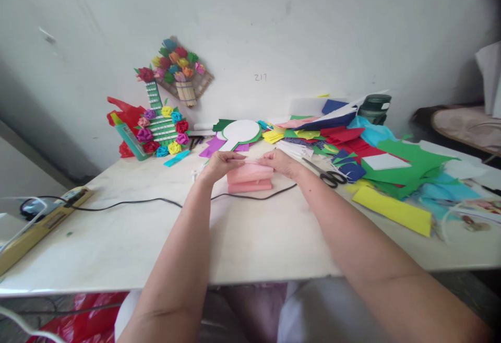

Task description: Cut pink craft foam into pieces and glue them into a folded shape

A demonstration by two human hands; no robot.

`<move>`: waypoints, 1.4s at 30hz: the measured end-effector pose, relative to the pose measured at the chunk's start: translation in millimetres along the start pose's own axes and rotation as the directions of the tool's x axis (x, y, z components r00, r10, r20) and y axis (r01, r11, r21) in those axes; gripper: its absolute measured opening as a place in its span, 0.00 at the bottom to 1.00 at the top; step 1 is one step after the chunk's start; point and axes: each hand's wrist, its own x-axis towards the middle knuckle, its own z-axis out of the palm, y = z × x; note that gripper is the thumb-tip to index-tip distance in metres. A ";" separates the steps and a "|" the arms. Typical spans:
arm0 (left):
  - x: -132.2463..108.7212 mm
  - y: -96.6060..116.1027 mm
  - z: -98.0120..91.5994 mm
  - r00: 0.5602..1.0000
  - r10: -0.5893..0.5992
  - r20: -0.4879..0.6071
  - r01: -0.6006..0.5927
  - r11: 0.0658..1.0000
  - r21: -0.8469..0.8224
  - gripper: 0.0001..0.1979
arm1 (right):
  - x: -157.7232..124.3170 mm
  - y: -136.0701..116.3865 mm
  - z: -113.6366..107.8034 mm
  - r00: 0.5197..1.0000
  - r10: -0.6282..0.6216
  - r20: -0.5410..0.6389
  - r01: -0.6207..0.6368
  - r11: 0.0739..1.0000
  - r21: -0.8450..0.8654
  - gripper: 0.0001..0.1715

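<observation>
A light pink sheet of paper (250,172) is stretched between my two hands above the middle of the table. My left hand (223,165) pinches its upper left corner, and my right hand (278,162) pinches the upper right one. Below its lower edge shows a darker salmon-pink strip (250,186); whether this is a fold of the same sheet or a separate piece I cannot tell. Just behind my hands lies a white round paper shape with a handle (240,131), edged in green. Scissors (332,177) with black handles rest to the right of my right hand.
Coloured paper (415,168) is heaped along the right, with a yellow folded piece (393,208) in front. A black cable (144,203) crosses the table from a power strip (49,220). Paper-flower crafts (164,126) and a glue bottle (129,137) stand at the back left.
</observation>
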 end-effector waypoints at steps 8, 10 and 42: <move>-4.3 7.0 -3.9 0.990 0.036 0.137 -0.051 0.993 0.107 0.18 | -1.2 -1.7 0.7 0.999 -0.038 -0.007 0.037 0.998 -0.052 0.26; -4.7 11.3 -4.2 0.988 0.072 0.134 -0.092 0.984 0.155 0.18 | -0.8 -1.6 0.9 0.998 -0.061 0.000 0.061 0.995 -0.084 0.26; 5.8 6.8 11.0 0.988 0.017 0.153 -0.098 0.838 0.536 0.16 | 4.5 2.9 1.0 0.992 -0.072 -0.103 0.072 0.997 -0.002 0.24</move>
